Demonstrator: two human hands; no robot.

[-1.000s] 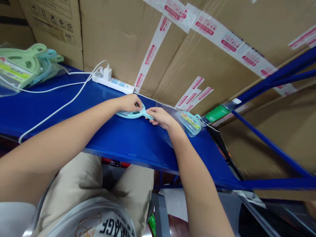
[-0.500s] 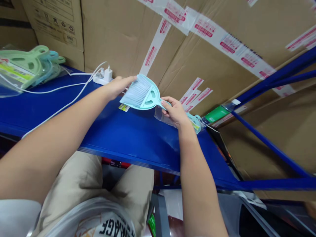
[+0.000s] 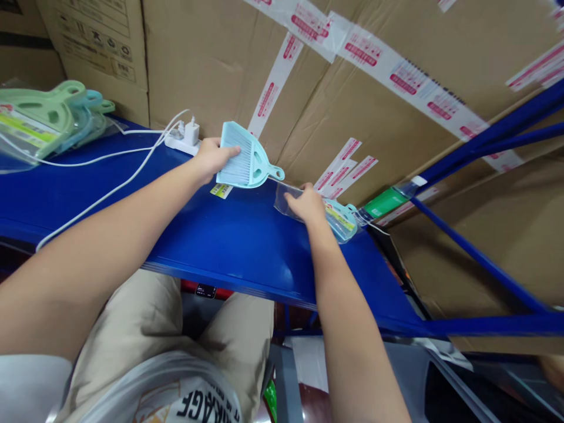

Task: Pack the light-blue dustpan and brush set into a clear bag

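Aloft, brush [image 3: 247, 157] in left hand [image 3: 210, 160]

Blue shelf [image 3: 220, 235]: power strip [image 3: 180, 143], clear bag [image 3: 282, 202]

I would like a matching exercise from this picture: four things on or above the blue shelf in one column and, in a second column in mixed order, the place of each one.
Things:
1. light blue dustpan and brush set
2. clear plastic bag
3. white power strip
4. yellow label

Places:
A. flat on the blue shelf, just below the set
B. held up in the left hand
C. under the right hand
D. at the back, by the cardboard boxes, with a charger plugged in

Pairs: 1-B, 2-C, 3-D, 4-A
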